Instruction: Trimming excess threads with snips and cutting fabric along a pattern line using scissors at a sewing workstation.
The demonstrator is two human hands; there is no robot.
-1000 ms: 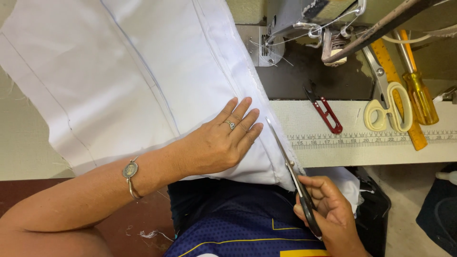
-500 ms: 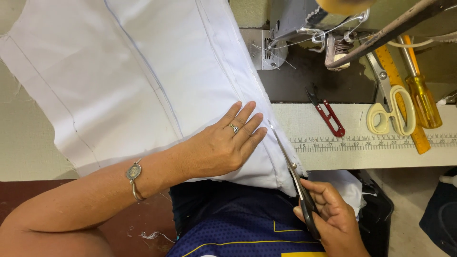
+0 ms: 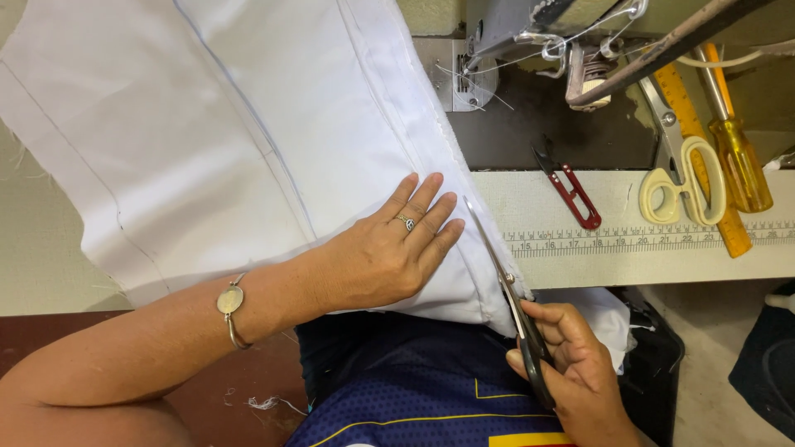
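From the head view, your left hand (image 3: 389, 252) lies flat, fingers spread and released, pressing on the large white stitched fabric panel (image 3: 232, 141) that covers most of the pale work table (image 3: 580, 261) and hangs over its near edge toward your lap. A ring sits on one finger, and a thin metal bracelet with an oval plate (image 3: 232, 302) circles that wrist. Your right hand (image 3: 571, 372) is clenched around the dark handles of the long steel-bladed scissors (image 3: 505, 281), whose blades run up along the right edge of the fabric, just beside your left fingertips; the blades look nearly closed against the cloth. Behind the fabric's right edge stands the grey metal sewing machine (image 3: 530, 33), with thread trailing near its needle area. On the table to the right, well apart from your hands, lie small red-handled thread snips (image 3: 571, 190), cream-handled scissors (image 3: 683, 182), an orange ruler (image 3: 704, 157) beneath them, and a yellow transparent-handled screwdriver (image 3: 737, 157). A printed measuring scale (image 3: 646, 240) runs along the table's front edge.
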